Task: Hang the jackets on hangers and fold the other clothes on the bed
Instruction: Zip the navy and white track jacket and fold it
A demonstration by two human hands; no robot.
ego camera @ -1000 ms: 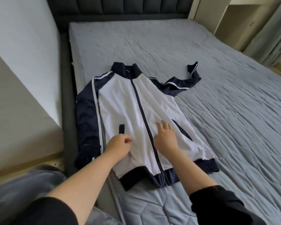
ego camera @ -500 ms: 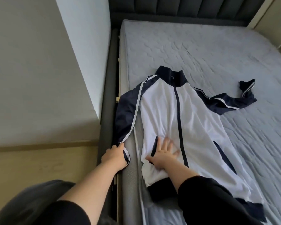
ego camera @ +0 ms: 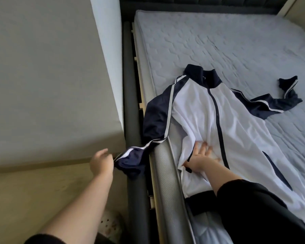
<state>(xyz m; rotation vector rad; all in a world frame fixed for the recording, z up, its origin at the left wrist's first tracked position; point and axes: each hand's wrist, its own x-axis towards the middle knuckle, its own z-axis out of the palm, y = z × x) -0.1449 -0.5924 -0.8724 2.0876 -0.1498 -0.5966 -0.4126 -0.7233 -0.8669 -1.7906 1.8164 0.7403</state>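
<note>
A white track jacket (ego camera: 236,124) with navy sleeves, collar and zip lies face up on the grey quilted mattress (ego camera: 236,50), collar toward the headboard. Its near sleeve (ego camera: 155,120) hangs over the mattress edge toward the bed frame. My left hand (ego camera: 101,162) pinches that sleeve's cuff out past the bed frame. My right hand (ego camera: 200,159) presses flat, fingers spread, on the white front panel beside the zip, bunching the fabric. The far sleeve (ego camera: 266,103) lies stretched out to the right.
A dark padded bed frame rail (ego camera: 130,120) runs along the mattress's left side, with a narrow gap to the wall (ego camera: 51,76). The upholstered headboard (ego camera: 201,4) is at the top. A patterned slipper (ego camera: 109,226) sits on the floor below my left arm.
My view swung left. My left hand took the near sleeve's cuff and pulled it out over the bed edge. My right hand shifted across the zip to the left panel and pressed down.
</note>
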